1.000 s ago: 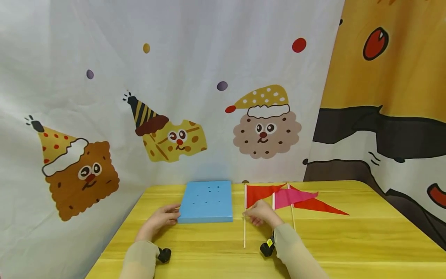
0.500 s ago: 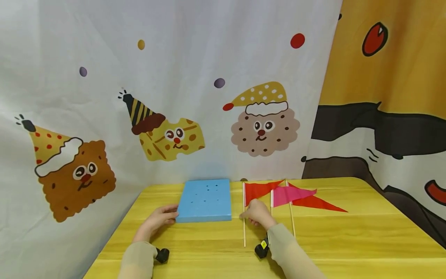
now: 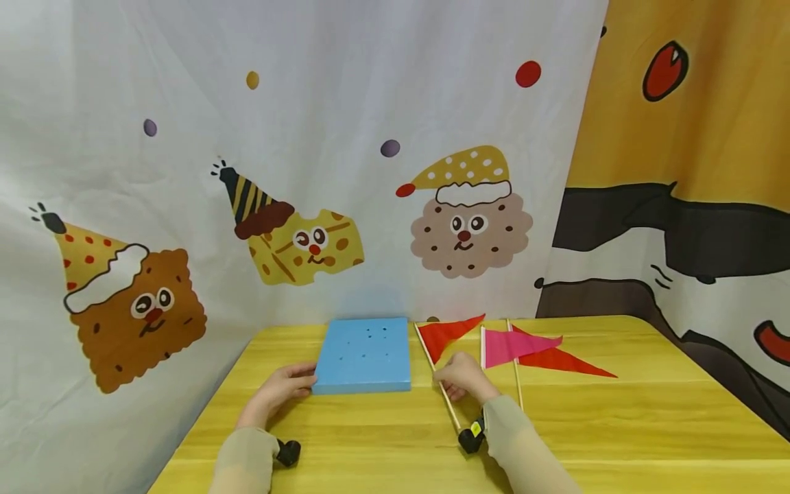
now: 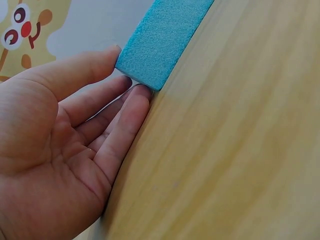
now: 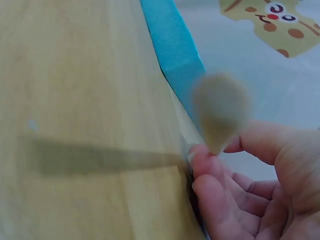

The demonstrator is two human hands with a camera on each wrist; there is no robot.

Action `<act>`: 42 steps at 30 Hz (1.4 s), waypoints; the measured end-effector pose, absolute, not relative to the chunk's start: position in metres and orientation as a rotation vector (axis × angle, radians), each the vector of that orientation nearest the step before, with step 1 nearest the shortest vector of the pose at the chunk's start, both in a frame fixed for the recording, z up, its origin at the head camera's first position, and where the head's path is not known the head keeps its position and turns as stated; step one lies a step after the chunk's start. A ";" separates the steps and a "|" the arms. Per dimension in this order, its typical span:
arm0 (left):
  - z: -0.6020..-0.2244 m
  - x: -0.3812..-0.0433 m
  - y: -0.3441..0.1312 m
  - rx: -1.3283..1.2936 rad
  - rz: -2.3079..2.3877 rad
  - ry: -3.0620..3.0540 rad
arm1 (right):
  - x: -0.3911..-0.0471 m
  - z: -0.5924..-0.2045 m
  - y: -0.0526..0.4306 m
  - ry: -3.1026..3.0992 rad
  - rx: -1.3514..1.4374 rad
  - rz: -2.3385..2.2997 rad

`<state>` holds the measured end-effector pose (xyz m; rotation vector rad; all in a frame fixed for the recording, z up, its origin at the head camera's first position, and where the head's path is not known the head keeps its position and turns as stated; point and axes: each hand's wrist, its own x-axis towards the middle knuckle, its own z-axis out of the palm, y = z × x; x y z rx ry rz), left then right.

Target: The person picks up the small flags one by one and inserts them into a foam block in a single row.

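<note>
A flat blue foam block (image 3: 364,363), dotted with small holes on top, lies on the table. My left hand (image 3: 279,391) rests its fingertips against the block's near left corner, fingers lightly bent; the left wrist view shows the thumb and fingers at the foam's corner (image 4: 165,45). To the right of the block, my right hand (image 3: 464,377) pinches the wooden stick of a red pennant flag (image 3: 443,336), which slants with its top to the left. In the right wrist view the stick's blurred lower end (image 5: 220,107) points toward the camera, raised over the table.
A pink pennant flag (image 3: 515,347) and a second red pennant flag (image 3: 570,363) lie overlapping on the wooden table (image 3: 648,412), right of my right hand. Behind the table hangs a white curtain (image 3: 345,103) with cartoon prints.
The held red flag has turned from nearly straight to slanted, its top moving left and its lower stick end swinging right and up. My left hand stays at the block.
</note>
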<state>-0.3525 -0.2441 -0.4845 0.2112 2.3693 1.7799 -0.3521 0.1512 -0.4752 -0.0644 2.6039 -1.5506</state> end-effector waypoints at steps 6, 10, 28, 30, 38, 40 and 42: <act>-0.486 -0.349 -0.242 0.232 1.773 2.360 | -0.354 -0.474 0.156 2.403 -0.073 -1.654; -0.485 -0.349 -0.243 0.223 1.774 2.372 | -0.355 -0.467 0.158 2.353 -0.113 -1.678; -0.483 -0.353 -0.247 0.225 1.761 2.371 | -0.349 -0.412 0.157 2.385 -0.157 -1.829; -0.482 -0.352 -0.247 0.223 1.764 2.383 | -0.349 -0.407 0.155 2.394 -0.183 -1.840; -0.486 -0.353 -0.249 0.224 1.751 2.398 | -0.343 -0.399 0.150 2.402 -0.237 -1.881; -0.486 -0.354 -0.248 0.220 1.759 2.392 | -0.342 -0.398 0.149 2.410 -0.225 -1.902; -0.486 -0.354 -0.246 0.207 1.777 2.388 | -0.343 -0.399 0.147 2.415 -0.213 -1.930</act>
